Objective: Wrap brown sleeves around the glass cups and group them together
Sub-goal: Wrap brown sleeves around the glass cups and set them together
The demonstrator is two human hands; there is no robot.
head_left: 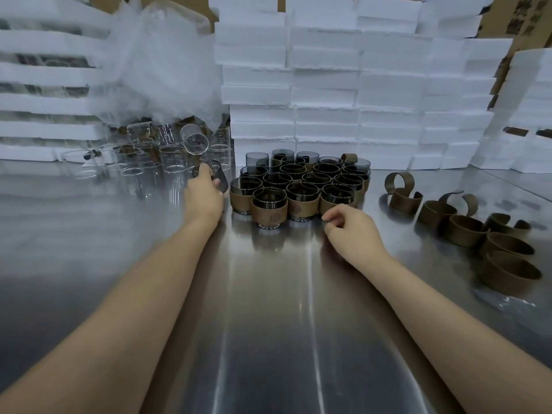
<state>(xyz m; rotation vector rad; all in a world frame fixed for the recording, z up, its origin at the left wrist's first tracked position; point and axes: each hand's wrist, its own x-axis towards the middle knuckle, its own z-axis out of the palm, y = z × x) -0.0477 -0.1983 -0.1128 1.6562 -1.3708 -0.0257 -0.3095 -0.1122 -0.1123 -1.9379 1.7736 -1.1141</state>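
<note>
Bare steel table [268, 324] in front, sleeved cups [301, 186] ahead, loose sleeves [478, 231] right

**Inspector A:** Left side?
**Inspector B:** Left hand [204, 194] grips a bare smoky cup [219, 174], tilted, just beside the sleeved cups [298, 201] grouped on the steel table [268, 309].
**Inspector A:** Right side?
**Inspector B:** Right hand [352, 227], fingers curled, at the group's front edge; grip unclear. Loose brown sleeves [466, 231] lie well apart.

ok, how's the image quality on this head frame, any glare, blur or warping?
Head view: streaky glare down the steel table; left side soft, clear glasses and the left hand on its grey cup smeared; sleeved cups in the centre sharpest; foam stacks bow outward near the edges, wide-angle distortion.
</note>
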